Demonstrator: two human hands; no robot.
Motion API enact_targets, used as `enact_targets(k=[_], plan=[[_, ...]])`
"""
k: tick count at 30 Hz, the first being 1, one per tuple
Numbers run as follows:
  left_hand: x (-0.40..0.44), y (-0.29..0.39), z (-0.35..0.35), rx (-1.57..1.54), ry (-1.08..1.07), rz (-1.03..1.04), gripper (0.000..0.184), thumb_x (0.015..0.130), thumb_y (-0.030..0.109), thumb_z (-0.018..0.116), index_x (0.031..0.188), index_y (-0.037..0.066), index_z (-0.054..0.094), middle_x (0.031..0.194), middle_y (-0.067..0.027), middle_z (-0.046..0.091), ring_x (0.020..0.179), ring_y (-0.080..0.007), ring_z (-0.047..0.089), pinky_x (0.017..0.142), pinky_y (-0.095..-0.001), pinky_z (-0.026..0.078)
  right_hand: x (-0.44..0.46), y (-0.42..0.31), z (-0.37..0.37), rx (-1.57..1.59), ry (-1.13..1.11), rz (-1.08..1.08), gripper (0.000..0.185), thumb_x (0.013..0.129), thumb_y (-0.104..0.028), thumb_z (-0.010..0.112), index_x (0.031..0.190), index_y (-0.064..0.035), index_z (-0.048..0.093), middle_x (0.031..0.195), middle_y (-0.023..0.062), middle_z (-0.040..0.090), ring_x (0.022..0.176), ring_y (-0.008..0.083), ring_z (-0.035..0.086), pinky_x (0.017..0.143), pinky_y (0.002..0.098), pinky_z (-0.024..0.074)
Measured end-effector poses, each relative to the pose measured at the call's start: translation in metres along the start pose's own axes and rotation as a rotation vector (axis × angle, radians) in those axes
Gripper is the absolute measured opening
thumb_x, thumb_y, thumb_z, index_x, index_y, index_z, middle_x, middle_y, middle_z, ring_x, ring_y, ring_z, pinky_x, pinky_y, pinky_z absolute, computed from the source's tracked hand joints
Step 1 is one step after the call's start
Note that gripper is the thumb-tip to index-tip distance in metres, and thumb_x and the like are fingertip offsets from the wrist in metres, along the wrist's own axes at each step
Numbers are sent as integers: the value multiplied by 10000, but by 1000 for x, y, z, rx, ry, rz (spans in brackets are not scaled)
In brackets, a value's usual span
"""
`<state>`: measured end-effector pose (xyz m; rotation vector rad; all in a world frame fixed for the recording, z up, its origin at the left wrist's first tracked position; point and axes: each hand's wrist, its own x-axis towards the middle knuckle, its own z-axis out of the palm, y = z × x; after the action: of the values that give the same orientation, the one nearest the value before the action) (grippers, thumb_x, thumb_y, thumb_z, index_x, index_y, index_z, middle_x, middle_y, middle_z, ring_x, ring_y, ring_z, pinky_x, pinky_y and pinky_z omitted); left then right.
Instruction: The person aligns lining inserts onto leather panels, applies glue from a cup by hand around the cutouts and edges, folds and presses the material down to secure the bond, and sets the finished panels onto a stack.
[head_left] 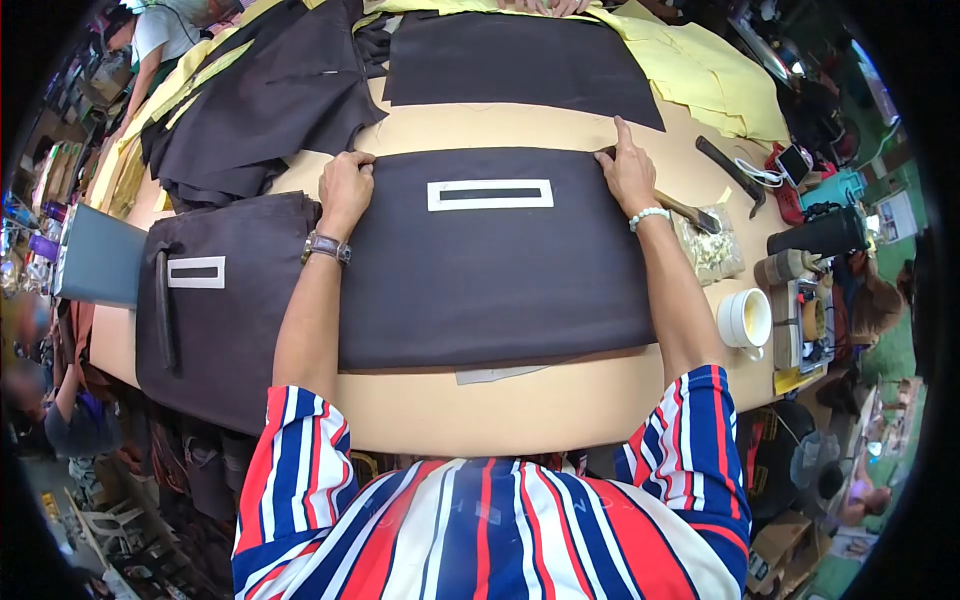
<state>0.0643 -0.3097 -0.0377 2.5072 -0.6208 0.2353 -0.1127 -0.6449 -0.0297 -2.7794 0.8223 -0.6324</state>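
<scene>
A dark fabric panel (490,290) lies flat before me, bearing a white rectangular frame (490,203) around a dark slot near its far edge. My left hand (347,188) is closed on the panel's far left corner. At the far right corner my right hand (630,175) pinches the edge between thumb and curled fingers, its index finger pointing away from me. To the left sits a stack of similar dark pieces (240,330), the top one with a smaller white frame (197,272). A dark hammer-like tool (165,310) rests on that stack.
Dark cloth (270,95) and yellow cloth (705,75) cover the table's far side, where another person's hands (550,6) show. At right are a hammer (730,175), a brush (690,212), a bag of small bits (710,250) and a white cup (744,320). A grey-blue box (100,257) stands left.
</scene>
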Motion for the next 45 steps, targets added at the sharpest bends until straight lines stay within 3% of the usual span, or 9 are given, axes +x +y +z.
enact_targets(k=[4,7,12,18,26,30,34,38,45], plan=[[-1,-1,4,54,62,75,145,793,115,593,876,63,699,887,-155,648,820,-342,621,768,-411,479,0,-3,-1,-45,-14,25,624,779,-189,650,1328,-84,373,785,156,656,748,352,631,685,444,483],[-1,1,6,67,-11,19,166,764,93,600,893,50,694,1031,-154,613,947,-326,587,807,-412,460,-3,-4,3,-86,-11,9,627,788,-195,636,1342,-92,359,945,131,633,916,307,596,771,440,458],[-18,31,-1,439,292,313,416,718,63,592,1133,35,570,1338,-192,368,1260,-344,321,957,-517,337,-12,4,27,-276,233,-145,668,808,-213,610,1385,-114,288,1271,95,444,1225,283,369,950,523,316],[-125,116,-4,70,-56,533,538,884,296,511,1340,48,369,1424,-197,274,1321,-372,247,1044,-548,225,-10,8,31,-299,202,-118,684,826,-251,591,1406,-137,247,1362,101,346,1299,338,257,1008,610,230],[-201,13,-47,209,-216,91,617,931,340,424,1412,18,209,1472,-184,184,1368,-358,134,1091,-491,124,-10,11,33,-274,290,-134,627,865,-300,534,1397,-108,262,1391,100,322,1319,355,230,1009,633,205],[-212,5,-56,253,-229,117,605,919,378,447,1416,91,253,1473,-181,179,1368,-363,125,1078,-518,144,-36,-30,11,-114,448,-251,565,921,-348,407,1389,-59,278,1400,141,324,1327,372,225,1007,640,184],[-213,6,-54,263,-219,100,618,902,388,481,1417,123,265,1481,-166,167,1365,-365,131,1073,-527,152,-158,-145,-62,289,14,-605,483,802,-182,546,1196,68,422,1175,212,469,1034,362,451,897,556,321],[-213,2,-51,232,-182,144,648,876,402,522,1401,100,294,1463,-184,207,1346,-394,170,1063,-545,158,-277,-196,-36,538,-432,-651,669,862,-317,494,1389,16,252,1401,181,337,1283,306,339,1051,532,201],[-212,8,-57,297,-195,172,628,899,415,473,1398,81,289,1447,-203,230,1333,-402,196,1066,-521,179,-293,-115,-74,143,-347,-316,647,908,-388,386,1409,-11,227,1443,146,290,1337,263,276,1071,556,96]])
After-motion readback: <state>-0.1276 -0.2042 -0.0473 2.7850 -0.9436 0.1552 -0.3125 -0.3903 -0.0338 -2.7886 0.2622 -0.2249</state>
